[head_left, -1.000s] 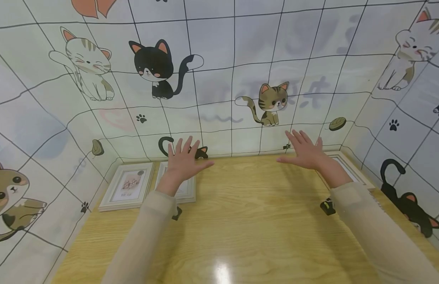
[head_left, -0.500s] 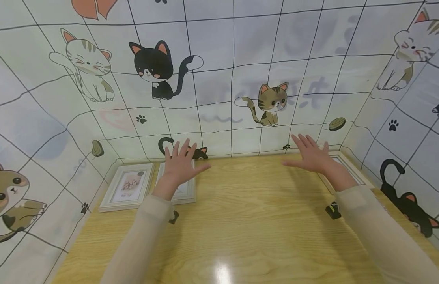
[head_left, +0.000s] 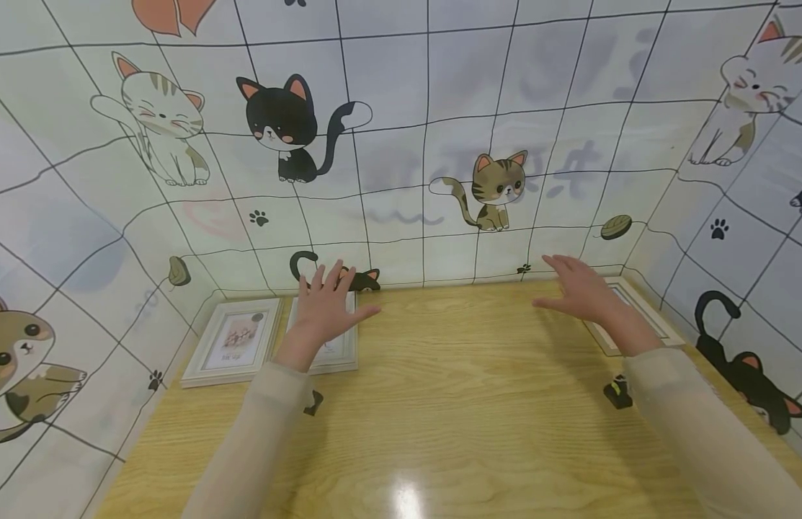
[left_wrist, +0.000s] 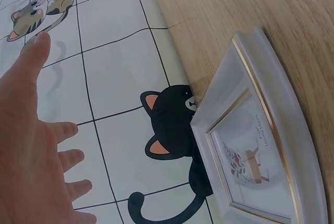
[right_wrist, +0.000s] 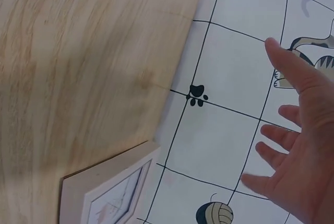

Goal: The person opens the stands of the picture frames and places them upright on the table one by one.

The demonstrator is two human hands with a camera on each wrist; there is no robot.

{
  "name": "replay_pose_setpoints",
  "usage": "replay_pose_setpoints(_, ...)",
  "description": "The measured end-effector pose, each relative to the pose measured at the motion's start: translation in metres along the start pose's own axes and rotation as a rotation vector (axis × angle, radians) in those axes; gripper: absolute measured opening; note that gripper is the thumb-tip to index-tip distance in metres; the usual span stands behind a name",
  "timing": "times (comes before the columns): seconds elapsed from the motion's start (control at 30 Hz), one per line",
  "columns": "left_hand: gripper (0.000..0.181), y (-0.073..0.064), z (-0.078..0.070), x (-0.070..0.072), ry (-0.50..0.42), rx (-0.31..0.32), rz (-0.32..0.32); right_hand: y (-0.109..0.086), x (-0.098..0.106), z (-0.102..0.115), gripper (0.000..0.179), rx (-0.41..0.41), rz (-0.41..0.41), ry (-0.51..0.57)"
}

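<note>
Left hand (head_left: 324,313) and right hand (head_left: 585,294) raised, fingers apart, near middle frame (head_left: 341,353) and right frame (right_wrist: 107,185) respectively; middle frame beside left frame (head_left: 237,342), far left, flat, long axes near-to-far; wood-grain table (head_left: 426,404); gridded wall (head_left: 394,79) with cartoon cats (head_left: 282,119).

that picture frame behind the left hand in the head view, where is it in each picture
Head: picture frame, left of centre, partly behind the left hand.
Left wrist: picture frame, lower right.
Right wrist: not in it; a different frame shows.
Shared landmark: striped brown cat print.
</note>
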State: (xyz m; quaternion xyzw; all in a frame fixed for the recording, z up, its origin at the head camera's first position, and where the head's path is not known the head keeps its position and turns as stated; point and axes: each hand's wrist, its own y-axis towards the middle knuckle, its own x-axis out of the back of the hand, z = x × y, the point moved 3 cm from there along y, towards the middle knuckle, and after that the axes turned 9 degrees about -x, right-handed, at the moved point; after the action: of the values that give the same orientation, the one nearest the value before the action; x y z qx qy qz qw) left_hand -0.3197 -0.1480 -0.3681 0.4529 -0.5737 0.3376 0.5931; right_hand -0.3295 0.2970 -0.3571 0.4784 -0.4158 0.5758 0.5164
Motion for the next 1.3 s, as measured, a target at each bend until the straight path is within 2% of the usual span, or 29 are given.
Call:
replay_pose_setpoints(0.17,0.097,-0.002,0.003,-0.002,0.016,-0.006,-0.009,0.0,-0.004,-0.011,0.1,-0.008,-0.003,0.101)
replay_pose_setpoints(0.33,0.095,-0.005,0.006,-0.003,0.027,-0.012,-0.002,-0.002,-0.007,-0.023,0.097,-0.036,-0.012,0.133)
replay_pose_setpoints(0.7,0.093,-0.009,0.011,-0.009,0.009,-0.006,0.006,-0.006,-0.018,-0.049,0.087,-0.038,-0.075,0.119)
replay_pose_setpoints(0.87,0.091,-0.011,0.011,-0.012,0.006,-0.028,0.004,-0.007,-0.025,-0.06,0.083,-0.028,-0.104,0.105)
replay_pose_setpoints(1.1,0.089,-0.013,0.012,-0.016,-0.027,-0.045,-0.003,-0.013,-0.031,-0.075,0.078,-0.038,-0.104,0.112)
replay_pose_setpoints(1.3,0.088,-0.013,0.016,-0.021,-0.024,-0.057,-0.012,-0.018,-0.039,-0.087,0.068,-0.018,-0.153,0.103)
